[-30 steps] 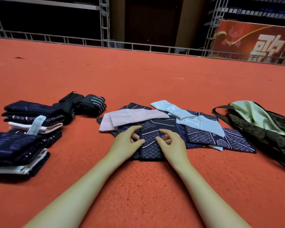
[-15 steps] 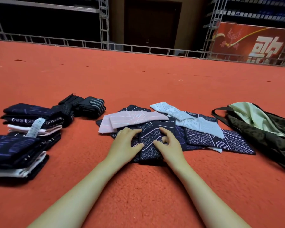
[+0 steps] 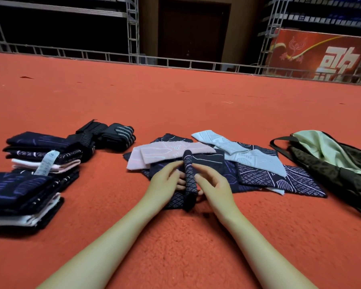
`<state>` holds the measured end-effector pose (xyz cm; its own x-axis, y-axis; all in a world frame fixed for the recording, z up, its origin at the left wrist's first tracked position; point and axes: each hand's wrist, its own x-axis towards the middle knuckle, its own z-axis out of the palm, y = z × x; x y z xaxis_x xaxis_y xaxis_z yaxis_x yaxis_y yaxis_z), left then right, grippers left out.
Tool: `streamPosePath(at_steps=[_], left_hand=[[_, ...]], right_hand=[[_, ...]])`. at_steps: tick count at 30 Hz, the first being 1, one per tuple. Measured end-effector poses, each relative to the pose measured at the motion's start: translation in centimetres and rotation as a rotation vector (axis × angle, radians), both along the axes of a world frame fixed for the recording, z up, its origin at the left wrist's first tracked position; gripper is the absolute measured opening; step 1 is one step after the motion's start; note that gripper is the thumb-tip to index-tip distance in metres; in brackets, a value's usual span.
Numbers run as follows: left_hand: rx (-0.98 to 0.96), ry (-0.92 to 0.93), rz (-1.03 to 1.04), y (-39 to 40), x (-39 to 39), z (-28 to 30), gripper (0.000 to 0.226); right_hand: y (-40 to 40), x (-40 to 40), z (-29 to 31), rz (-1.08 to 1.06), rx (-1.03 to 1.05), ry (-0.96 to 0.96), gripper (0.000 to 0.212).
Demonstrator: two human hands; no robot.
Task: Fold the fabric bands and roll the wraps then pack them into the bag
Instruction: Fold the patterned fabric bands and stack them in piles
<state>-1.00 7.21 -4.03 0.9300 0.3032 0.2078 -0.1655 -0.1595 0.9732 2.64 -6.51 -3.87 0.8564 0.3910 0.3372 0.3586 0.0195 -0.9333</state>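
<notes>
Two hands meet over red carpet (image 3: 175, 113) | left hand (image 3: 165, 185) and right hand (image 3: 214, 187) pinch dark patterned band (image 3: 189, 180), raised edgewise | bag (image 3: 329, 161) lies right

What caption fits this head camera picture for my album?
Both hands, left hand and right hand, pinch a dark patterned band up into a fold.

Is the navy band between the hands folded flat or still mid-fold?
Mid-fold. The navy band stands up as a raised ridge, pinched between the left hand and right hand.

Dim, warm light; wide-angle bowing at edges, background dark and perhaps slightly soft.
</notes>
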Motion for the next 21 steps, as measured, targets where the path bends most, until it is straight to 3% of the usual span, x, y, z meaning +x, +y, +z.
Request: streamPosePath(at_steps=[3,7,11,13,21], left_hand=[[-0.291,0.051,-0.005,0.4,0.2,0.7,0.028],[-0.368,0.076,0.025,0.7,0.2,0.5,0.031],[-0.291,0.059,0.042,0.8,0.1,-0.1,0.043],[-0.263,0.047,0.085,0.7,0.1,-0.2,0.037],[-0.041,-0.020,0.137,0.5,-0.2,0.4,0.045]], right_hand=[[0.1,-0.2,-0.5,0.025,-0.149,-0.117,0.030],[0.4,-0.4,-1.2,0.054,-0.218,-0.134,0.039],[0.6,-0.5,-1.3,0.104,-0.158,0.037,0.059],[0.5,-0.7,-0.9,0.121,-0.153,0.131,0.064],[0.1,-0.4,-0.5,0.065,-0.139,0.293,0.051]])
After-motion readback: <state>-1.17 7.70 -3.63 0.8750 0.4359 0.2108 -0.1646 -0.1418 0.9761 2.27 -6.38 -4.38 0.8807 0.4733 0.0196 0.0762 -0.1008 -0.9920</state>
